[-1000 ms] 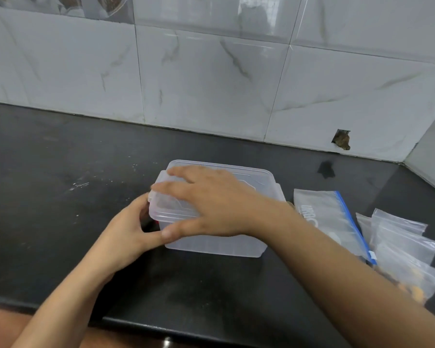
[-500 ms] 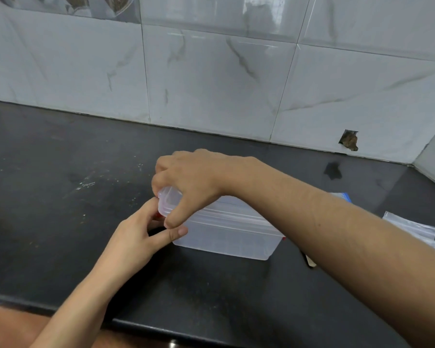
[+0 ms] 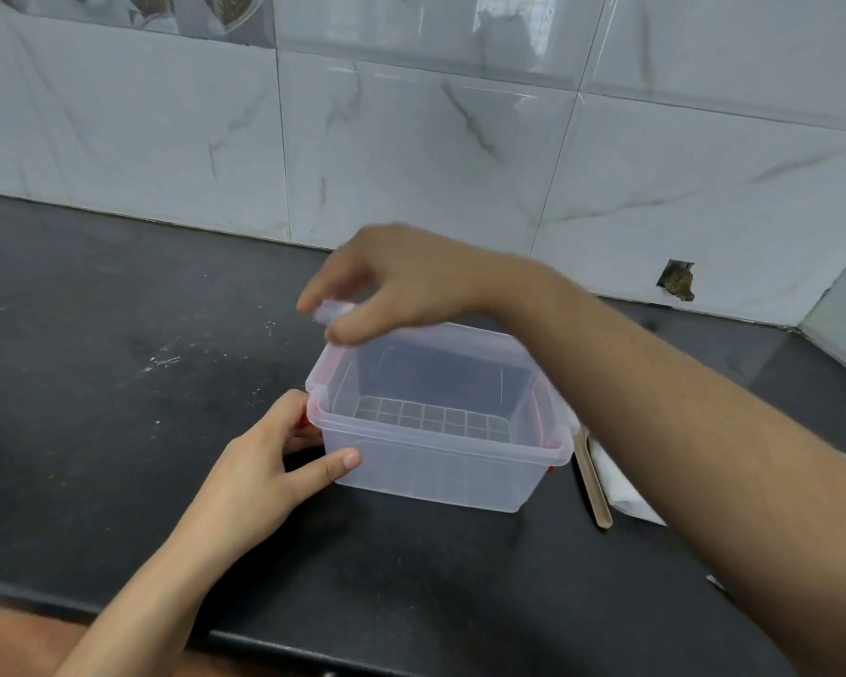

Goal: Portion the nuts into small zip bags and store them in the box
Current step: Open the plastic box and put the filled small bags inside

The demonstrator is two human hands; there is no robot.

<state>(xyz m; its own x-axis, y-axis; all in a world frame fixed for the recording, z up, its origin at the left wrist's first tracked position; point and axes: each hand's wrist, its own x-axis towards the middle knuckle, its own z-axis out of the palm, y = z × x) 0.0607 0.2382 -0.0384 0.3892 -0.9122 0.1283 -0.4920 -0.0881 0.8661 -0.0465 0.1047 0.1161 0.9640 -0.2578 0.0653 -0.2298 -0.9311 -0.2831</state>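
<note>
A clear plastic box (image 3: 431, 473) with red clips stands on the black counter, and nothing lies inside it. My right hand (image 3: 406, 280) pinches the left corner of the clear lid (image 3: 440, 351), which is tilted up above the box. My left hand (image 3: 274, 461) grips the box's near left corner, thumb on the front wall. A bit of a zip bag (image 3: 616, 486) shows to the right of the box; my right forearm hides the other bags and the nuts.
A thin wooden stick (image 3: 592, 481) lies just right of the box. The tiled wall (image 3: 411, 153) runs along the back of the counter (image 3: 94, 383), with a small hole at the right. The counter's front edge is close to me.
The lid was flat on the box under my right palm; my right hand pinched its left corner and has lifted it up. My left hand stayed on the box's left corner.
</note>
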